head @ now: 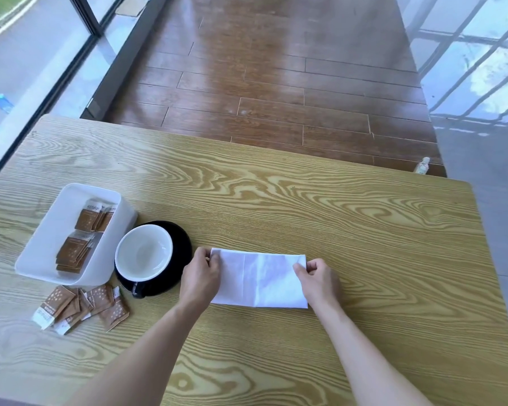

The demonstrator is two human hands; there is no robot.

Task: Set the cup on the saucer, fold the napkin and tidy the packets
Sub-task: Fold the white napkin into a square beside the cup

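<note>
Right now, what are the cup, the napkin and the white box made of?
The cup looks like glazed ceramic: glossy white inside, black outside. The napkin, pinched at its ends by both hands, seems soft cloth or thick paper; it is matte with fold creases. The white box looks like smooth plastic or ceramic; I cannot tell which.

Two bare forearms and hands (201, 276), no sleeves, rings or watch

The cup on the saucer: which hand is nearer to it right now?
Left. The left hand pinches the napkin's left end, just right of the cup and beside the saucer. The right hand pinches the napkin's far right end.
</note>
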